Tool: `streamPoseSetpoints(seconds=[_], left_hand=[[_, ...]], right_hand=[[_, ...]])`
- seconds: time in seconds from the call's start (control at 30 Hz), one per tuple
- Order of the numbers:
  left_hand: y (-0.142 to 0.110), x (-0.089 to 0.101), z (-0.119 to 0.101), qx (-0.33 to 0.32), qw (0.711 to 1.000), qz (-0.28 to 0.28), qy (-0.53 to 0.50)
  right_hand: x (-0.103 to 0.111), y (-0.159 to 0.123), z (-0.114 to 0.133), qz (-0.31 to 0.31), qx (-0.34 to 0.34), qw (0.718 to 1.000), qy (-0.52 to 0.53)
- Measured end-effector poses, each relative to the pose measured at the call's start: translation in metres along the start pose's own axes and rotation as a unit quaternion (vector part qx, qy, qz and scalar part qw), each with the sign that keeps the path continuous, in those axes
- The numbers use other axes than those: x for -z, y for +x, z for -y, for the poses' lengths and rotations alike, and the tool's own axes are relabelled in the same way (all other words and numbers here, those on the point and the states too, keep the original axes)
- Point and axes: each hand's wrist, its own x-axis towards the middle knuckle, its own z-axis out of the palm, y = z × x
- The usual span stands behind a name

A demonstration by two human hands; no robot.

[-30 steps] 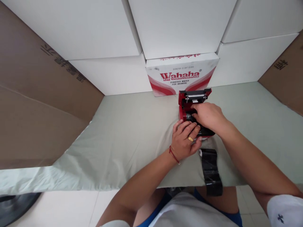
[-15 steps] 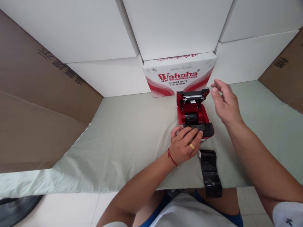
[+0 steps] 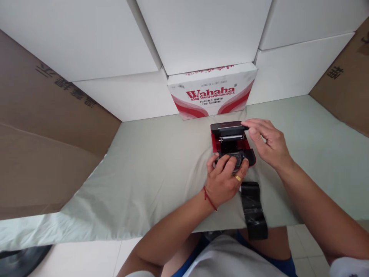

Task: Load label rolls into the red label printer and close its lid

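Note:
A small red device point(image 3: 232, 144) with a hinged lid point(image 3: 227, 126) sits on the pale green cloth in front of the Wahaha box. My right hand point(image 3: 266, 142) has its fingertips on the top edge of the lid, which is tilted partway down over the body. My left hand point(image 3: 226, 179), with a gold ring and a red wrist string, presses its fingers on a black strip at the device's front edge. That black film strip point(image 3: 253, 209) runs from under my left hand toward me and hangs over the table's front edge.
The cloth-covered table point(image 3: 161, 169) is walled by white boxes point(image 3: 201, 30) at the back, a Wahaha water carton point(image 3: 211, 90) among them, and brown cardboard sheets point(image 3: 43, 138) on the left and right. A dark round object point(image 3: 20, 259) lies on the floor at lower left.
My right hand left the inside of the device, lifted away to the right, then came back onto the lid. The lid has swung from upright to partly lowered. My left hand stayed put.

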Motion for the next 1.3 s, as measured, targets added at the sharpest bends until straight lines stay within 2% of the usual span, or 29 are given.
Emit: streamPoseSetpoints(seconds=[0.1, 0.23, 0.37, 0.47, 0.67, 0.83, 0.97, 1.07, 1.17, 1.27, 1.3], left_hand=[[0.0, 0.001, -0.001, 0.001, 1.0, 0.001, 0.0], [0.001, 0.001, 0.001, -0.003, 1.0, 0.002, -0.01], [0.0, 0.001, 0.003, -0.011, 1.0, 0.005, -0.025], [-0.002, 0.002, 0.003, -0.011, 0.999, 0.013, -0.027], [-0.002, 0.003, 0.004, -0.012, 0.999, 0.012, -0.039], [-0.003, 0.002, 0.006, -0.016, 0.999, 0.008, -0.043], [-0.004, 0.0, 0.008, -0.012, 0.998, -0.015, -0.062], [-0.005, 0.0, 0.009, -0.009, 0.99, -0.051, -0.133], [-0.008, 0.0, 0.017, 0.05, 0.967, -0.106, -0.227], [-0.011, -0.005, 0.035, 0.212, 0.927, -0.142, -0.274], [-0.011, -0.009, 0.042, 0.272, 0.906, -0.129, -0.297]], right_hand=[[0.002, -0.013, -0.001, 0.005, 0.028, 1.0, 0.0], [-0.004, -0.034, -0.004, 0.02, 0.022, 0.999, 0.045], [-0.015, -0.048, -0.006, -0.022, 0.015, 0.997, 0.077], [-0.02, -0.051, -0.006, -0.04, 0.015, 0.997, 0.064], [-0.017, -0.053, -0.005, -0.002, 0.03, 0.999, 0.032], [-0.017, -0.059, -0.002, 0.003, 0.053, 0.998, 0.029], [-0.01, -0.066, 0.007, 0.006, 0.116, 0.993, 0.009], [-0.005, -0.069, 0.014, -0.017, 0.117, 0.993, -0.004], [-0.005, -0.068, 0.017, -0.024, 0.084, 0.996, -0.001], [-0.007, -0.067, 0.017, -0.027, 0.073, 0.997, 0.019], [-0.008, -0.067, 0.016, -0.028, 0.07, 0.997, 0.021]])
